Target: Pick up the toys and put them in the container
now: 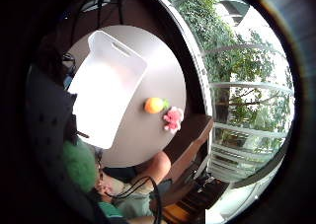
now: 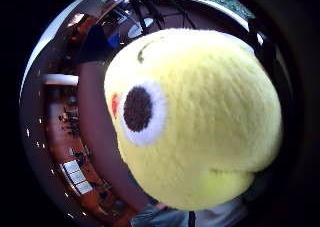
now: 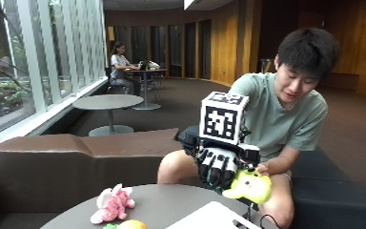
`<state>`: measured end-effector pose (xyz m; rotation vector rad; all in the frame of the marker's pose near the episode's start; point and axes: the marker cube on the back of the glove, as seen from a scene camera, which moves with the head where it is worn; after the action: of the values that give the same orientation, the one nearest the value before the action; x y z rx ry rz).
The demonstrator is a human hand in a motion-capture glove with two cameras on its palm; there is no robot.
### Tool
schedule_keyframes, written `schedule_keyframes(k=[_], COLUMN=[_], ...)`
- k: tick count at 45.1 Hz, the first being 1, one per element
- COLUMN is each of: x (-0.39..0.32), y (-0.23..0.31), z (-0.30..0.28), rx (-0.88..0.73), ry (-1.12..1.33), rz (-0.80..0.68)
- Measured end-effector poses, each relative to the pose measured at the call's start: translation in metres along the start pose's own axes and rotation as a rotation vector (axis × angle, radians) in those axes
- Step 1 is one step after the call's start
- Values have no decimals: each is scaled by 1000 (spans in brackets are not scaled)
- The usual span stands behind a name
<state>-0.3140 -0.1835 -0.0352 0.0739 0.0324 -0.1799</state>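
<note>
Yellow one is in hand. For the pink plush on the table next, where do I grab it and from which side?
Grip the pink plush toy round its middle, coming down from above. It lies on its side on the round table, so its body is broad and exposed. The orange toy lies close beside it; keep the gloved right hand off that side.

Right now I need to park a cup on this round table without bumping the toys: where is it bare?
The round table is bare between the white container and the orange toy, and past the container's handle end. It is crowded at the window-side rim, where the orange toy and pink plush sit together.
</note>
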Motion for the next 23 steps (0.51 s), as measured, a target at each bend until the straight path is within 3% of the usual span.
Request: schedule_keyframes(k=[23], x=[16], y=[5], z=[28], rx=[-231], ry=[45], rz=[7])
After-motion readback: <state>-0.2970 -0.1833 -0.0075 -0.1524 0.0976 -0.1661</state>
